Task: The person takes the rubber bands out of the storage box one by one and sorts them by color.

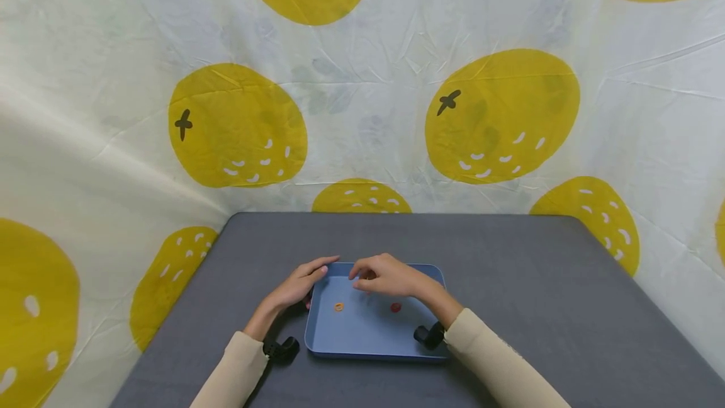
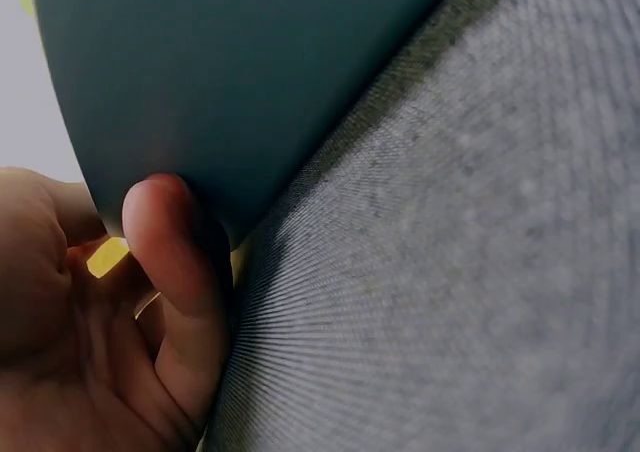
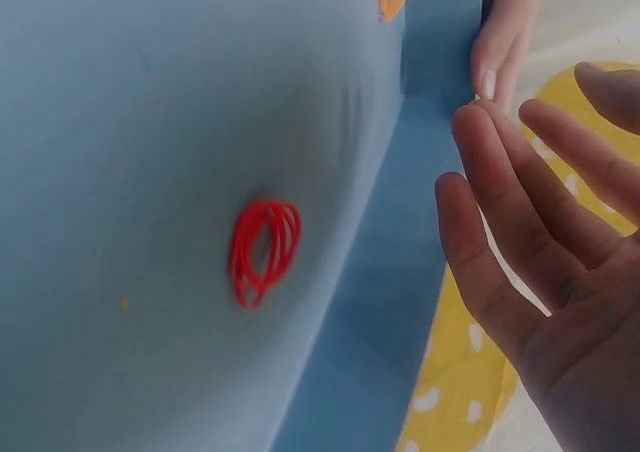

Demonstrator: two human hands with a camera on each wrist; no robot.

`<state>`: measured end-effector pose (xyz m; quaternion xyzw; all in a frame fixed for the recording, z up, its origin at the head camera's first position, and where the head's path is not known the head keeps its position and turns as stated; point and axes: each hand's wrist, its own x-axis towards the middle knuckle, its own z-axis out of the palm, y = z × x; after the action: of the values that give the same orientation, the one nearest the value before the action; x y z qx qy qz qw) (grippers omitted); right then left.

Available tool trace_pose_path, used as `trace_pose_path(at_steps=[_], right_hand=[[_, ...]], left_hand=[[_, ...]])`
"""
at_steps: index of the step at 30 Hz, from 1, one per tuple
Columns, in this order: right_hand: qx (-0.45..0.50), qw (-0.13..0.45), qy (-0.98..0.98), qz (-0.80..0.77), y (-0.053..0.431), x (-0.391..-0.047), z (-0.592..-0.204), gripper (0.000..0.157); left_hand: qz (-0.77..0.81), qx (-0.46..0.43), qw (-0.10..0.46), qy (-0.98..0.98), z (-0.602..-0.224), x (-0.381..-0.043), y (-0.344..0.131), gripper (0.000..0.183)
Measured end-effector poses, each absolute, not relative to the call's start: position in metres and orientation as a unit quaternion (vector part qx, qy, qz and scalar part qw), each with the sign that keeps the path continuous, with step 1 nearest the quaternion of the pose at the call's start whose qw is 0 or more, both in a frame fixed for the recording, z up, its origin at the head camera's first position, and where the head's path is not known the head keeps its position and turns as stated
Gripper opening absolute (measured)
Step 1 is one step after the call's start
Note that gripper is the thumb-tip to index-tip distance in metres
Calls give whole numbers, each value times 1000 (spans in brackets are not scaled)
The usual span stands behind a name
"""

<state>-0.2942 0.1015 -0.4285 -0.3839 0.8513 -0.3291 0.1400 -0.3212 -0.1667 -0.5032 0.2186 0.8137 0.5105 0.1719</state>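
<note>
A shallow blue tray (image 1: 368, 339) lies on the grey table. My left hand (image 1: 299, 283) grips its far left corner, thumb at the rim; in the left wrist view a curled finger (image 2: 170, 242) presses against the outer wall. Above the far part of the tray my right hand (image 1: 387, 274) hovers with fingers loosely bent, and nothing shows between them in the right wrist view. Thin red looped bands (image 3: 265, 247), like rubber bands, lie on the tray floor right of the middle. Toward the left lies a small orange looped band (image 1: 338, 307), partly cut off in the right wrist view.
The dark grey tabletop (image 1: 538, 307) extends around the tray on all sides. Behind it hangs a white cloth (image 1: 368, 124) printed with large yellow fruit. Each wrist carries a black camera, the right one (image 1: 429, 336) over the tray's near right corner.
</note>
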Motion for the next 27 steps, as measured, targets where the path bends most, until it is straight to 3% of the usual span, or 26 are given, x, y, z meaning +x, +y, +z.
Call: trace_pose_path(at_steps=[15,27], right_hand=[[-362,182,841,-358,77,-305,-451,21],[-342,150,872,-317,53,-306,-468,7]], left_hand=[[518,221,168,809,-506,-323,-167,39],[517,223,158,811,-506,-324,-166,41]])
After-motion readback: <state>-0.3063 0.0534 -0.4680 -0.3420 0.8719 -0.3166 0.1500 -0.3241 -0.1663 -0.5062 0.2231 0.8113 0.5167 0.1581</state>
